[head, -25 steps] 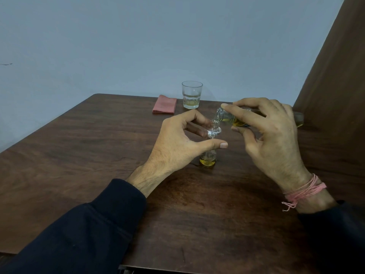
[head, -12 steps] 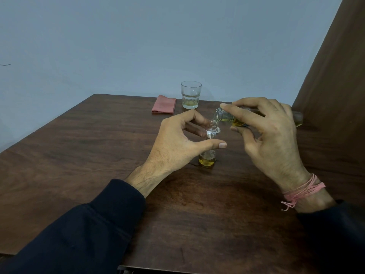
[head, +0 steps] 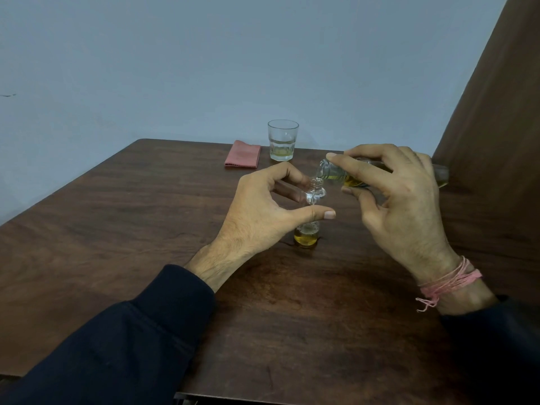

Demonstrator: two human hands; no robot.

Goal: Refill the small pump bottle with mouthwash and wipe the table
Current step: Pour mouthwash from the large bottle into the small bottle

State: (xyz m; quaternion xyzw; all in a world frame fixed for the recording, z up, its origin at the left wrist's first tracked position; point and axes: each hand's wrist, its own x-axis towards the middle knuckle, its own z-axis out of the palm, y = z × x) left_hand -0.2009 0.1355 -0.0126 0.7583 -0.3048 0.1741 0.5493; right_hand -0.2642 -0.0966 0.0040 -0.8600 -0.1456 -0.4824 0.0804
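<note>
A small clear bottle (head: 306, 236) stands upright in the middle of the brown table (head: 146, 229), with yellow liquid in its bottom. My left hand (head: 263, 209) holds it between thumb and fingers, hiding its middle; its open neck (head: 315, 188) shows above the thumb. My right hand (head: 400, 200) grips a larger clear mouthwash bottle (head: 336, 173), tipped nearly level, its mouth just above the small bottle's neck. Yellow liquid lies along the tipped bottle's lower side. A small dark wet patch (head: 287, 244) shows on the table beside the small bottle's base.
A folded pink cloth (head: 243, 154) lies at the table's far edge. Beside it on the right stands a drinking glass (head: 282, 140) with a little pale liquid. A brown panel (head: 496, 127) rises at the right, a pale wall behind.
Both hands and both bottles have held nearly still. The yellow liquid in the small bottle looks slightly higher.
</note>
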